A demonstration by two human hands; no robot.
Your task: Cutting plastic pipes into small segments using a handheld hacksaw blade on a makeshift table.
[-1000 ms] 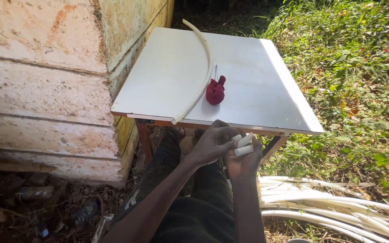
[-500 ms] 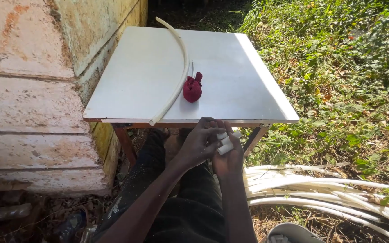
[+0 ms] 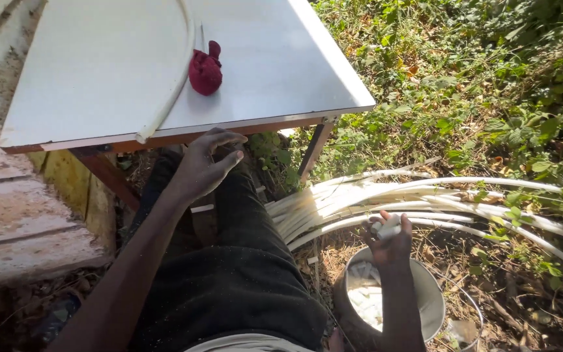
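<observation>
The right hand (image 3: 391, 240) is down by the person's side, over a round metal bucket (image 3: 425, 293). Its fingers pinch a few small white pieces (image 3: 386, 229). More white pieces lie in the bucket already. To do this well, I think the hand should go low over the middle of the bucket before the fingers let go, so no piece falls in the dirt. The left hand (image 3: 204, 164) hangs in the air just under the edge of the tabletop (image 3: 92, 65). Its fingers are spread and hold nothing. On the tabletop there is one long bent white strip (image 3: 176, 91) and one small dark red bundle (image 3: 204, 70). On the ground lies one pile of many long white strips (image 3: 425, 202), too many to count.
</observation>
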